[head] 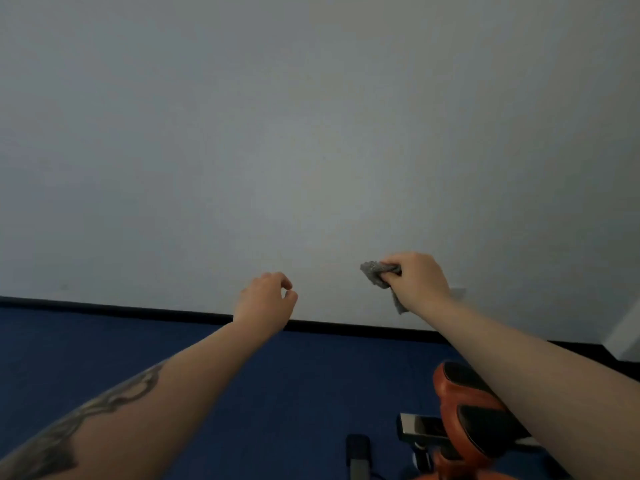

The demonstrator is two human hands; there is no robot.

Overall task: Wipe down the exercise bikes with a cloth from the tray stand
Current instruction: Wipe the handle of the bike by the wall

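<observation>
**A:** Head view puts both your arms out in front of a plain pale wall (311, 133), well above the bike. Where is the cloth?

**B:** The grey cloth (375, 273) is bunched in your right hand (417, 280); the fingers are curled tight round it, one crumpled end poking out toward the middle and a tail hanging below the wrist. Your left hand (265, 297) holds nothing, its fingers loosely curled with thumb and forefinger nearly meeting.

**A:** And the exercise bike?

**B:** Only a part of it shows, low at the right under your right forearm: an orange and black exercise bike (464, 420) with a dark bar beside it, standing on the blue floor (173, 358). The tray stand is not in sight. Cloth and bike are well apart.

**A:** So how do you do this step well?

**B:** I'd judge you are between strokes, or carrying the cloth toward the bike. Tip your head down first so the bike fills the view. Then shake the cloth out of that wad and lay it flat under your palm; a bunched cloth wipes only a narrow strip. Steady the frame with your free left hand, work from the top parts downward, and fold to a clean face as each one soils.
</observation>
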